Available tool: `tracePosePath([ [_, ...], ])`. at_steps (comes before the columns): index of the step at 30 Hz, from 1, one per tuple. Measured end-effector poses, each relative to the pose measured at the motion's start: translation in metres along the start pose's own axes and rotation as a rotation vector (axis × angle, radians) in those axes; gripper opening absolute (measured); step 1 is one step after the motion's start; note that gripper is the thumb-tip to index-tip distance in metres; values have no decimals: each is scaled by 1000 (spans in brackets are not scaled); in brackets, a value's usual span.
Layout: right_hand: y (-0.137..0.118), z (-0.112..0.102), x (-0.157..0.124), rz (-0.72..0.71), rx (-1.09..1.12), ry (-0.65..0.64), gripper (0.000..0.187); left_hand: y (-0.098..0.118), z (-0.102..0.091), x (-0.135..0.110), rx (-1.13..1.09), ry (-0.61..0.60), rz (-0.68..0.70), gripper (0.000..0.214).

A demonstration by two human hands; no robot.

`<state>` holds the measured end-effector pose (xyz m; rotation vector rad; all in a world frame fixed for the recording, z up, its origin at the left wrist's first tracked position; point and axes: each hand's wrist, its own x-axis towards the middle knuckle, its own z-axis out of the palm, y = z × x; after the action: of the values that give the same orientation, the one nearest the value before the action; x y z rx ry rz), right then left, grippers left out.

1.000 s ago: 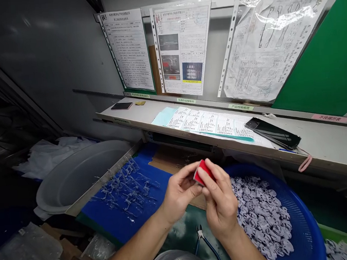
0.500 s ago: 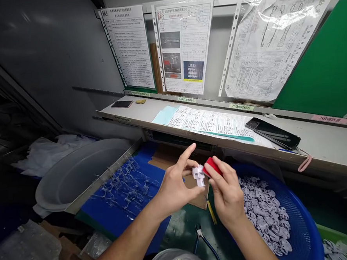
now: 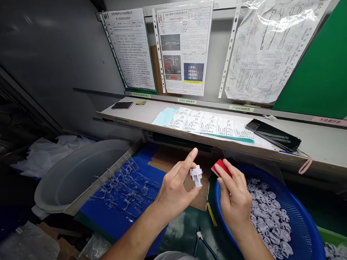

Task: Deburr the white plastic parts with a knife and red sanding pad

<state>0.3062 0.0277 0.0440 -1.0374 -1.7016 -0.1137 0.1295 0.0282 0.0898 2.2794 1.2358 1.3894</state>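
Between the thumb and fingers of my left hand (image 3: 174, 188) is a small white plastic part (image 3: 196, 176) with a stepped, cross-like outline; its index finger points up. My right hand (image 3: 234, 193) grips a small flat red block (image 3: 221, 168), its lighter edge facing the white part. A gap separates the block from the part. Under my hands lie a yellow-handled tool (image 3: 211, 214) and pliers with dark blue handles (image 3: 199, 235) on the green work surface. The blue basket (image 3: 310, 231) beside my right forearm holds many white plastic pieces (image 3: 270, 218).
Clear plastic sprue scraps (image 3: 125, 188) lie on a blue sheet (image 3: 143, 163) at left, beside a large grey tub (image 3: 55, 192). Above, a shelf (image 3: 318, 152) carries papers (image 3: 208, 122) and a phone (image 3: 275, 133). A green bin (image 3: 340, 235) stands at lower right.
My right hand has moved to the right with the red block, away from the white part. The white part has turned slightly in my left hand, which shifted a little left.
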Motion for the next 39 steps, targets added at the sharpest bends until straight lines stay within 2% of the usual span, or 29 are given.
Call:
tracePosePath([
  [4,-7,3,-6,-187,97,-93,59,-3,4,-3,-77,22,60,92],
  [6,5,6,-11,-189,46,-119,59,-6,4,-6,-120,31,55,91],
  [10,23,2,-13,-40,-8,-103,54,-9,1,-9,-196,18,4,97],
  [13,12,-5,-6,-117,81,-127,55,-6,1,-7,-312,-48,-32,97],
  [16,1,-3,-5,-235,145,-137,56,-1,-2,-4,-537,-59,-138,99],
  [19,6,3,-14,-179,120,-154,52,0,-8,-1,-731,-13,-226,103],
  [23,6,4,-11,-69,117,-60,48,-2,-11,2,-750,-74,-327,102],
  [24,2,2,-5,-97,132,-55,48,-2,-10,3,-753,-107,-349,101],
  [26,-6,-2,10,-226,172,-130,47,-1,-8,4,-784,-144,-364,100],
  [29,-15,-6,24,-360,216,-238,47,-2,-7,4,-919,-130,-347,100],
  [34,-17,4,1,-224,272,-122,46,-6,-11,0,-1177,-79,-445,107],
  [39,-15,8,-13,-101,278,-12,44,-7,-16,6,-1139,2,-477,111],
])
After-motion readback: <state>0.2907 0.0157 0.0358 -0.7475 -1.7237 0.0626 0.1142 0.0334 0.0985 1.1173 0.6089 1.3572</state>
